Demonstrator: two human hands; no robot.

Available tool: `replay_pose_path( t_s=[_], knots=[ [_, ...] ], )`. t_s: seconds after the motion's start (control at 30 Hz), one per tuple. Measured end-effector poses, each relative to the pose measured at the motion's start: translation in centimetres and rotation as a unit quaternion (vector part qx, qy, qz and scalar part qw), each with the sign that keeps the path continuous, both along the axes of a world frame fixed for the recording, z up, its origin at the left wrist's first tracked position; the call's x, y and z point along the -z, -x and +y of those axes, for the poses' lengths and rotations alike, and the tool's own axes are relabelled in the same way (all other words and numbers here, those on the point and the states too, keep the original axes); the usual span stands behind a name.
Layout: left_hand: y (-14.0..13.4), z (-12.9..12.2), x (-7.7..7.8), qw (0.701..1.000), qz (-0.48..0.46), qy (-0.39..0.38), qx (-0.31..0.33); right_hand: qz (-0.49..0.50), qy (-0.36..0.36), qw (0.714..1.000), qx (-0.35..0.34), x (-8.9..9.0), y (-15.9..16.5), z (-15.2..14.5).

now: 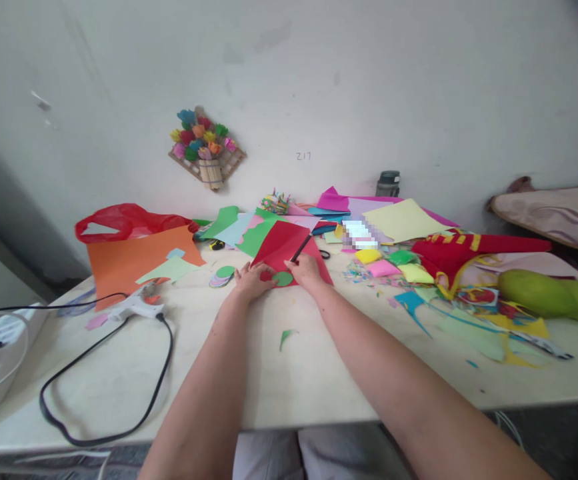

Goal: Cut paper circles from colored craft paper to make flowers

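Working over a pale table (313, 380), with coloured paper heaped toward the back and sides, presumably to give both forearms room at the middle. Having an orange sheet (119, 267) well off to the left, likely to stay out of the way of the wrists. Having a red sheet (283, 243) directly ahead, turned askew, seemingly placed there to lie within easy reach of either side. Having a white glue gun (141, 305) by the near edge of the orange sheet, apparently parked aside with its cable looped on the table. Laying the left hand (253, 280) on the left part of the red sheet, with fingers spread and gripping nothing, probably to stop the paper sliding. Closing the fingers of the right hand (305, 272) around a dark pen or pencil (301, 247), low on the shaft, likely for finer control; unable to tell, behind those fingers, whether touching paper with the tip. Bracketing a green disc (283, 279) between both hands, flat near the near edge of the red sheet, probably to hold it steady. Having fanned paper discs (225, 272) just left of the left hand, perhaps overlapped to save space. Showing, between the forearms, a curved green scrap (285, 339), seemingly there for no purpose.
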State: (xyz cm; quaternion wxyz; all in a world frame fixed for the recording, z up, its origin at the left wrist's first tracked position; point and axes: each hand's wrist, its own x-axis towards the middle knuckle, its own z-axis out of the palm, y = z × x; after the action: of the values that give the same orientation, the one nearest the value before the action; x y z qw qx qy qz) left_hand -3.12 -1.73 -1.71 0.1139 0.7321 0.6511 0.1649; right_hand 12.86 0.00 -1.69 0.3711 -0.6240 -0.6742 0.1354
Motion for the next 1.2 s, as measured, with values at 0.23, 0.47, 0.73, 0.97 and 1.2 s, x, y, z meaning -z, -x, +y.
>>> replay_pose_path(
  t_s=[0.23, 0.47, 0.73, 0.97, 1.2],
  knots=[
    [0.0, 0.0, 0.0, 1.0, 0.0, 0.002, 0.0, 0.0, -0.005, 1.0, 0.002, 0.2, -0.2, 0.3],
    [0.0, -0.1, -0.2, 1.0, 0.0, 0.007, 0.002, 0.011, -0.008, 1.0, 0.002, 0.4, -0.4, 0.5],
    [0.0, 0.0, -0.1, 1.0, -0.002, 0.004, 0.001, -0.001, -0.006, 1.0, 0.013, -0.1, -0.4, 0.0],
    [0.1, 0.0, 0.0, 1.0, -0.005, 0.005, 0.005, 0.004, -0.003, 1.0, 0.014, -0.4, -0.5, -0.4],
    [0.1, 0.1, 0.0, 1.0, -0.004, 0.002, 0.004, 0.018, 0.002, 1.0, 0.013, -0.5, -0.4, -0.6]
  ],
)
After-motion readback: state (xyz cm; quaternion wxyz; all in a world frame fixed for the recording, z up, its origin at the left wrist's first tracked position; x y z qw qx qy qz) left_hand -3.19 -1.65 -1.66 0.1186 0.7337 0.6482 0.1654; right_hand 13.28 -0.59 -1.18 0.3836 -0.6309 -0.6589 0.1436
